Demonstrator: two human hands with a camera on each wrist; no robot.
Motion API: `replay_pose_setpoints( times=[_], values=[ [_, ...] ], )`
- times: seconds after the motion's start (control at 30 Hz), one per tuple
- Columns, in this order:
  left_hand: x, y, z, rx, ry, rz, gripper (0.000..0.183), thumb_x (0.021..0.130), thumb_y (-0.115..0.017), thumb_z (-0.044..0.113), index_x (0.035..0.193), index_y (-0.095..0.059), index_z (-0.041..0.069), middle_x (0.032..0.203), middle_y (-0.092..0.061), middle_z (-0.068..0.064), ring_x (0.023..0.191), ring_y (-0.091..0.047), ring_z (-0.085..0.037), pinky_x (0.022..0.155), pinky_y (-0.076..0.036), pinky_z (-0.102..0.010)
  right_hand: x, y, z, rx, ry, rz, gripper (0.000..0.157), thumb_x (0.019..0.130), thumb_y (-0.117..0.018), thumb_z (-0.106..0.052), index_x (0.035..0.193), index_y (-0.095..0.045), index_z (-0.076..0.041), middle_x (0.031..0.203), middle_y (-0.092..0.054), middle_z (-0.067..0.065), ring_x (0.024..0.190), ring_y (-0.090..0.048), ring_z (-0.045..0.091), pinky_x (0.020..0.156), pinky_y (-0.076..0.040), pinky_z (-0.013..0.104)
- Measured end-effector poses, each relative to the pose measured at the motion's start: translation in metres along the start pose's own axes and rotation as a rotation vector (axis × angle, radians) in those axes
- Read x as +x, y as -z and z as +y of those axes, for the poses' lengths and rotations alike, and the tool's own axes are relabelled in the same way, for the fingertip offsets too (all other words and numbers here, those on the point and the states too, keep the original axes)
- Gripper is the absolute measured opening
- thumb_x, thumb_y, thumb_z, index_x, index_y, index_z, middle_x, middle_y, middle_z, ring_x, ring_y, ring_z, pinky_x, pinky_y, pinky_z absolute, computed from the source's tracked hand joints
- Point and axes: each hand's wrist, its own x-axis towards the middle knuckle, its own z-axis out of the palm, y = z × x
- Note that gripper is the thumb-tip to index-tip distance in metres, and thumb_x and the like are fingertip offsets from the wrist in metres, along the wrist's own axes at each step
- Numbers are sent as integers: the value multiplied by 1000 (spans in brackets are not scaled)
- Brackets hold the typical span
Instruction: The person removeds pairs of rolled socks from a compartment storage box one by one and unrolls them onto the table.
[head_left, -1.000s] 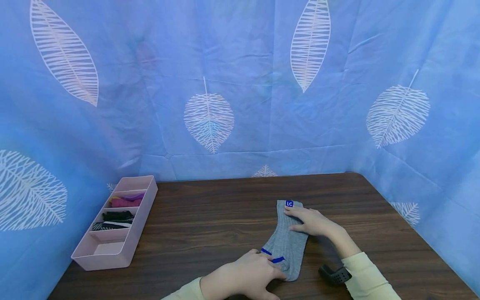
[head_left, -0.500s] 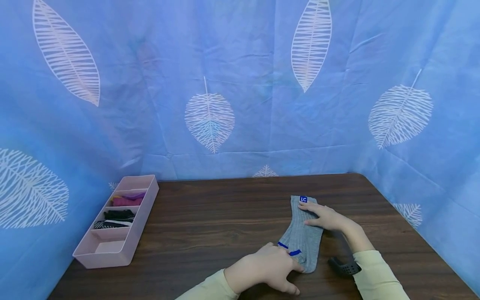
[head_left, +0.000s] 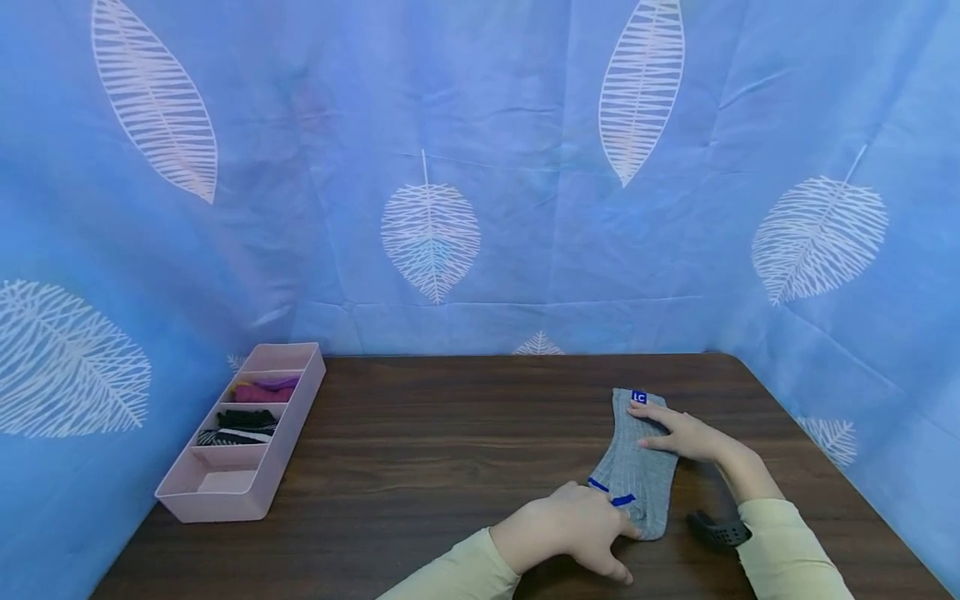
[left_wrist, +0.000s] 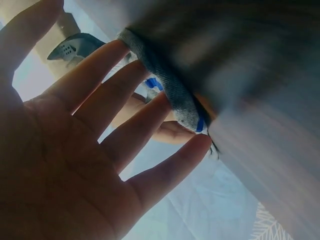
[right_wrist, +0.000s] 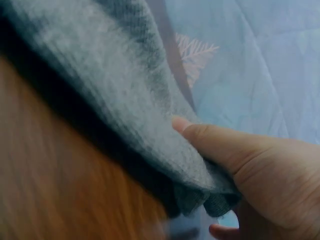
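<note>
A pair of grey ribbed socks (head_left: 642, 467) lies flat on the table, with a blue LC label at the far cuff end and blue stripes near the close end. My left hand (head_left: 573, 525) rests its fingertips on the close end; in the left wrist view its fingers (left_wrist: 142, 127) are spread and straight, touching the sock's edge. At the cuff end my right hand (head_left: 690, 435) lays its fingers on the fabric just below the label. The right wrist view has its thumb (right_wrist: 215, 142) extended against the grey knit, while most other fingers are hidden.
A pink divided box (head_left: 288, 446) stands at the table's left side. Red and purple folded fabric (head_left: 262, 392) and black-and-white folded fabric (head_left: 238, 427) fill two compartments. The dark wood table (head_left: 420, 450) meets a blue leaf-print curtain (head_left: 510, 250).
The socks have slid to the right across the table, with both hands moving along on them. The head view has also shifted slightly.
</note>
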Motion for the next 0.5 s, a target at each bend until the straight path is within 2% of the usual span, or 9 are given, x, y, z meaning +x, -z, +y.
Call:
replay_pose_setpoints(
  times=[0.17,0.37,0.5],
  values=[
    [15,3,5,0,28,-14,51,86,-58,66,133,-44,58,146,-42,23,129,-50,-2,94,-51,-30,2,9,16,-76,9,5,66,92,-64,-39,144,-45,-2,152,-32,29,133,-35,56,97,-36,69],
    [36,7,15,-2,81,-61,53,86,-55,68,134,-35,63,152,-26,30,135,-43,0,93,-51,-30,-1,19,29,-174,-3,51,66,89,-66,-42,141,-49,-4,148,-41,28,128,-44,54,93,-42,66],
    [52,9,21,-16,107,-93,53,86,-54,69,134,-31,66,150,-23,36,134,-42,3,92,-52,-28,-4,25,39,-246,-24,75,67,89,-66,-45,141,-50,-5,145,-44,29,124,-47,53,91,-44,65]
  ],
)
